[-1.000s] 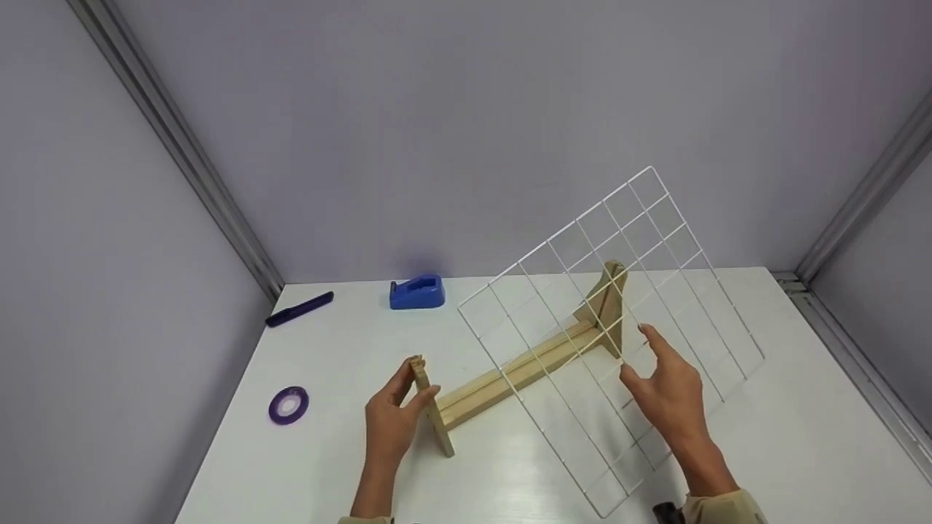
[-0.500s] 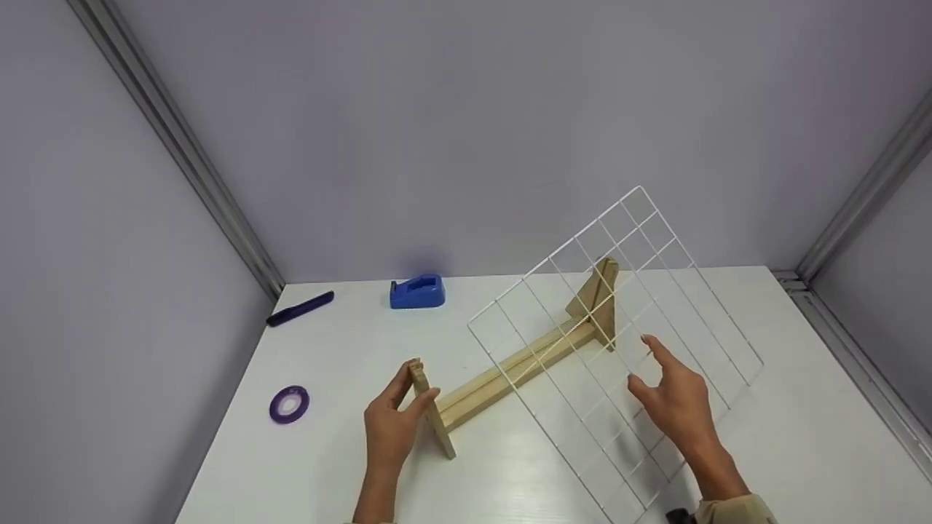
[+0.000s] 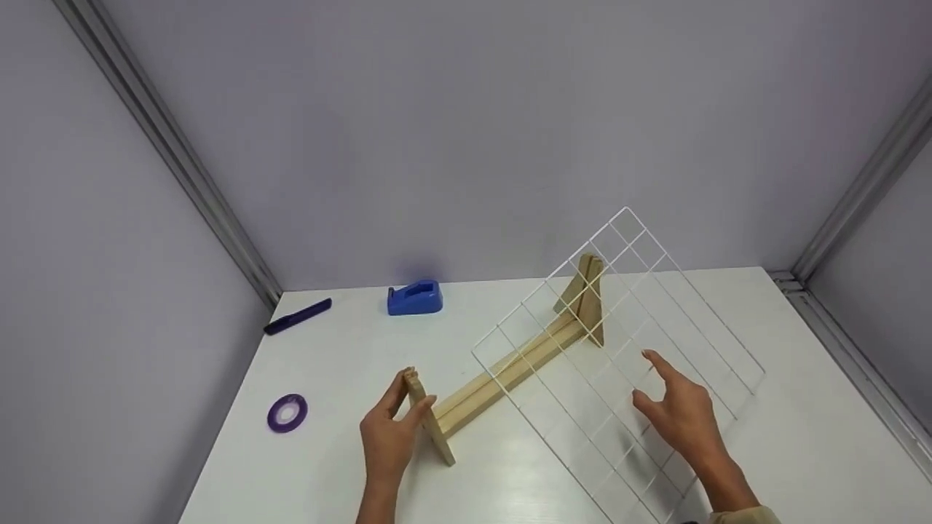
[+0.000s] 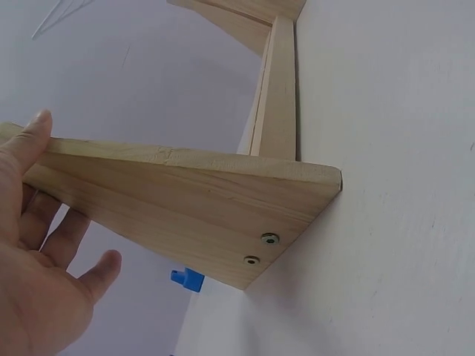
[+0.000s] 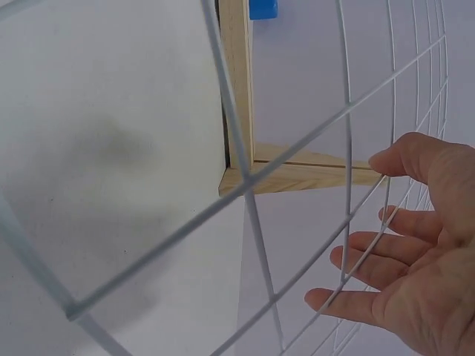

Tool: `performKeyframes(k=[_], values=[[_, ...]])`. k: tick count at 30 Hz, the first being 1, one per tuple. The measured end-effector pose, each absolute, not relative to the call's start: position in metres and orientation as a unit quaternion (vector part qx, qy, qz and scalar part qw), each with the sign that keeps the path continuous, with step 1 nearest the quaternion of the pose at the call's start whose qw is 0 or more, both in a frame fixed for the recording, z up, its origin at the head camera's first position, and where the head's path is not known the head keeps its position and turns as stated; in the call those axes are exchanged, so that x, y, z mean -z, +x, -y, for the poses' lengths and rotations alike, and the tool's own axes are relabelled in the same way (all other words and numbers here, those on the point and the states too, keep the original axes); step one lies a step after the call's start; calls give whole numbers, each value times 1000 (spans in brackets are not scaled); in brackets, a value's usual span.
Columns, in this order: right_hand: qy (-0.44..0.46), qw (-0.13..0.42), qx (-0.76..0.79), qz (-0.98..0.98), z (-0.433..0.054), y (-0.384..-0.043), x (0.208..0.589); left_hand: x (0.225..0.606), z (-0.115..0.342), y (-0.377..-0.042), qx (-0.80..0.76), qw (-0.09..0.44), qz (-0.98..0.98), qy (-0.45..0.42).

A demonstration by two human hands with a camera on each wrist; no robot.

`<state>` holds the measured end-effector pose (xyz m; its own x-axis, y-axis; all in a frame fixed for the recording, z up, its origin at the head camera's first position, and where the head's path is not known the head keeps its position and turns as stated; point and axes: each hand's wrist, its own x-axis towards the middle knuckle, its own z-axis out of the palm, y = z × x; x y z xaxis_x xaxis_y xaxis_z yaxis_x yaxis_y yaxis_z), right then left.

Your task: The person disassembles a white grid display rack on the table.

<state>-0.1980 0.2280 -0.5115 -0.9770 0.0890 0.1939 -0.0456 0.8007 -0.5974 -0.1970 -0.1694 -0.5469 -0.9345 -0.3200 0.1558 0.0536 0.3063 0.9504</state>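
A wooden stand (image 3: 502, 378), a long rail between two upright end boards, lies slantwise on the white table. My left hand (image 3: 387, 437) pinches the near end board (image 4: 171, 196) by its upper end, thumb on one face and fingers on the other. Two bolt heads (image 4: 270, 239) show low on that board. In front of the stand, a white wire grid panel (image 3: 521, 303) tilts over the table, held by my right hand (image 3: 681, 411). The right wrist view shows the thumb and fingertips spread against the wires, and the stand's far end board (image 5: 297, 178) beyond the mesh.
A blue tape dispenser (image 3: 415, 299) stands near the table's back edge. To its left lies a dark blue box-cutter-like tool (image 3: 297, 317), with a purple roll of tape (image 3: 273, 417) nearer the front. Grey walls enclose the table's back and sides.
The grid panel's upper corner has come down and its left corner has shifted lower. My right hand has lowered slightly. The stand's far end has swung left while my left hand keeps its grip.
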Motion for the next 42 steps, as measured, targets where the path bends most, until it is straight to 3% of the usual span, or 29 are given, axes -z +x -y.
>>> performKeyframes(k=[42], values=[[-13, 28, -325, 945, -259, -181, 545, 549, 167, -185, 584, 211, 781, 63]])
